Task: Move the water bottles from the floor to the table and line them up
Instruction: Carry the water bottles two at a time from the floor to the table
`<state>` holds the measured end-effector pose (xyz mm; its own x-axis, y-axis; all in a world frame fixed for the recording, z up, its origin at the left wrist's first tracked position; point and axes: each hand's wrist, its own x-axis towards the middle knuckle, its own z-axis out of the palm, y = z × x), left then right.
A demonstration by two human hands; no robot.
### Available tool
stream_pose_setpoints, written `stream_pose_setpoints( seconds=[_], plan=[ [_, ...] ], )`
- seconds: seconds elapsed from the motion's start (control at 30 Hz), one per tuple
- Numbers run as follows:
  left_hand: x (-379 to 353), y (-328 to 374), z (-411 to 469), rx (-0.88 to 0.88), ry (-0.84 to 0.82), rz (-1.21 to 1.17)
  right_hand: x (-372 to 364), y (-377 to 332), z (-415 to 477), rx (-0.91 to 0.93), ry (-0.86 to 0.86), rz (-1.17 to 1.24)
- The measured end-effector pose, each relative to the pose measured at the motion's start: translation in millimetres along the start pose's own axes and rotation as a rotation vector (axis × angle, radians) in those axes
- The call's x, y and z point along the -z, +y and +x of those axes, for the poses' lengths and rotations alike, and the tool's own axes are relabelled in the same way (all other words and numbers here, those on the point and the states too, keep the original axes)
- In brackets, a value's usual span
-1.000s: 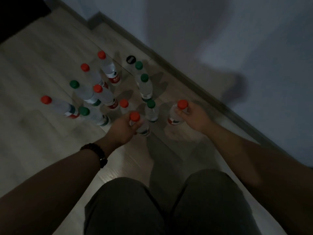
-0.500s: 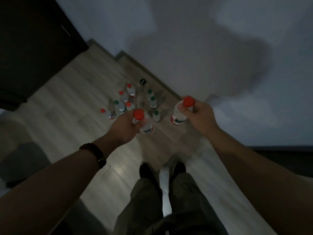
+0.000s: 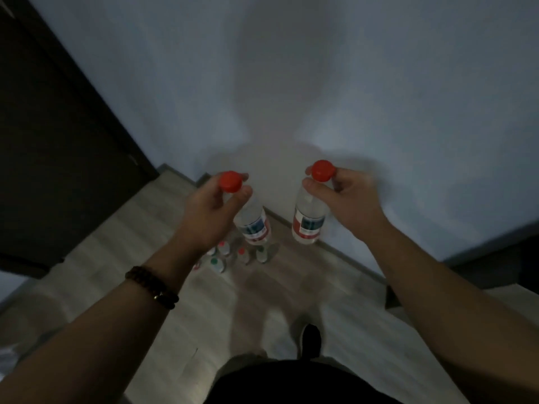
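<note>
My left hand [image 3: 208, 211] grips the neck of a clear water bottle [image 3: 253, 225] with a red cap, held high above the floor. A second red-capped bottle [image 3: 309, 225] hangs from my right hand [image 3: 344, 199], fingers curled round its neck. Both bottles carry red and blue labels. Far below, between my arms, several bottles [image 3: 230, 256] with red and green caps stand on the wood floor; my left forearm hides part of the group.
A pale wall [image 3: 291, 83] fills the upper view, with a baseboard along the floor. A dark door [image 3: 52, 156] stands at the left. A dark surface edge [image 3: 501, 258] juts in at the right. My shoe [image 3: 311, 339] shows on the floor.
I have risen from a crouch. Both hands lifted their bottles off the floor and up; the remaining bottles now look small and far below.
</note>
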<state>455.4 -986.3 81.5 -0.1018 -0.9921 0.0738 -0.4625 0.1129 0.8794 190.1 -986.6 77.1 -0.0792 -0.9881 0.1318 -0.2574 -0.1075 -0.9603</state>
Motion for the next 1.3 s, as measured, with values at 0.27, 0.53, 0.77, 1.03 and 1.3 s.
stream_pose_setpoints(
  seconds=[0.27,0.53,0.77,1.03,1.3],
  plan=[
    [-11.1,63.6,14.5,-0.235,-0.087,-0.183,7.2,-63.4,-58.8,0.047,0.407,0.11],
    [-75.1,131.3,-4.1,-0.402,-0.389,-0.28,40.6,-113.0,-146.4,0.072,0.856,0.079],
    [-157.4,193.7,-65.4,-0.491,-0.69,-0.476,92.9,-131.1,-245.5,0.041,1.223,-0.063],
    [-249.1,269.3,-163.3,-0.574,-0.862,-0.584,142.9,-141.8,-370.5,-0.015,1.604,-0.201],
    [-336.2,329.2,-309.1,-0.66,-1.096,-0.658,210.6,-146.6,-519.4,-0.032,1.767,-0.224]
  ],
)
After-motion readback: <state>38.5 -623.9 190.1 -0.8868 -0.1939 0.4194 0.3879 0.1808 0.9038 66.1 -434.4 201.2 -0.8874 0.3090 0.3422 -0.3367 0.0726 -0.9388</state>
